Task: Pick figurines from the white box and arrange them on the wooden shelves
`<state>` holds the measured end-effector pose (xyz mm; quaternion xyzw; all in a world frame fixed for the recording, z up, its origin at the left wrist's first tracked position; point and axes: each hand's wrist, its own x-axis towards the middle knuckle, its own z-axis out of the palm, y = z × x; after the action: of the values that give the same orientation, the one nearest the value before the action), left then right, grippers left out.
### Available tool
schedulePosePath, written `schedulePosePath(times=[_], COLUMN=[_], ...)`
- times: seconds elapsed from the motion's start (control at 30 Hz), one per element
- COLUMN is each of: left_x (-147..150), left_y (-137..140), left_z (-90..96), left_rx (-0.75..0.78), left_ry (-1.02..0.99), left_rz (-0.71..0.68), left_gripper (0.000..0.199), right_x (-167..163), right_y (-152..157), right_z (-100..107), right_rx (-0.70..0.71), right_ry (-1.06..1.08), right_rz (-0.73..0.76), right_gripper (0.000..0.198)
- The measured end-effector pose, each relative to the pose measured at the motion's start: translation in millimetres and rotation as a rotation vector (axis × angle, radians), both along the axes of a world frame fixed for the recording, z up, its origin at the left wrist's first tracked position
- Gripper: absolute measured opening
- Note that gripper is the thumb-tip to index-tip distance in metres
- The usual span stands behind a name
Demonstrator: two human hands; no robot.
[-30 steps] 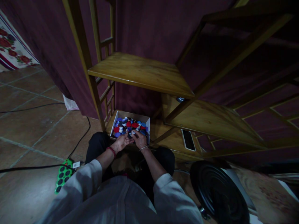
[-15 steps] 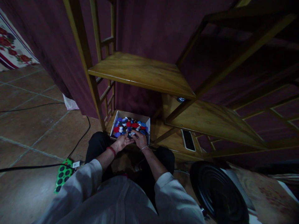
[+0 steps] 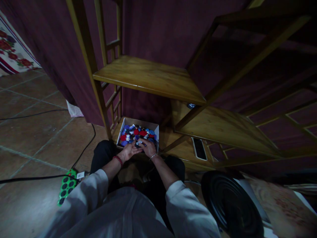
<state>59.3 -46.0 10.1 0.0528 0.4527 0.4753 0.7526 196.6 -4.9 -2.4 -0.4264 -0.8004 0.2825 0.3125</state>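
A shallow white box (image 3: 155,127) holds many small pieces in red, blue, purple, black and white. Over its near edge, a small black-and-white piece (image 3: 139,143) is held between both hands; its exact kind is too small to make out. My left hand (image 3: 128,151), with a red bead bracelet at the wrist, is cupped palm up under the piece. From the right, my right hand (image 3: 149,148) closes its thumb and fingers on the same piece. A thin bracelet circles that wrist.
The box stands on the lowest board of a wooden shelf (image 3: 148,77). To its right lies a dark, white-rimmed panel (image 3: 199,148). A green power strip (image 3: 66,186) with black cables sits on the floor at left. A round black stool (image 3: 231,205) stands at right.
Both hands stay over the box's near edge with the small piece. The right-hand fingers shift only slightly on it, and the view moves a little.
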Motion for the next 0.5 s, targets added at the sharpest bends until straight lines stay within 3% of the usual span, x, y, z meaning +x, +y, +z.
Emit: schedulePosePath(times=[0.5], left_x=[0], left_y=[1], left_z=[-1.7], left_rx=[-0.003], left_ry=[-0.01], left_rz=[-0.001], left_gripper=[0.022], right_x=[0], right_y=[0], right_z=[15], right_rx=[0.042], right_ry=[-0.117], right_rz=[0.05], right_gripper=[0.023])
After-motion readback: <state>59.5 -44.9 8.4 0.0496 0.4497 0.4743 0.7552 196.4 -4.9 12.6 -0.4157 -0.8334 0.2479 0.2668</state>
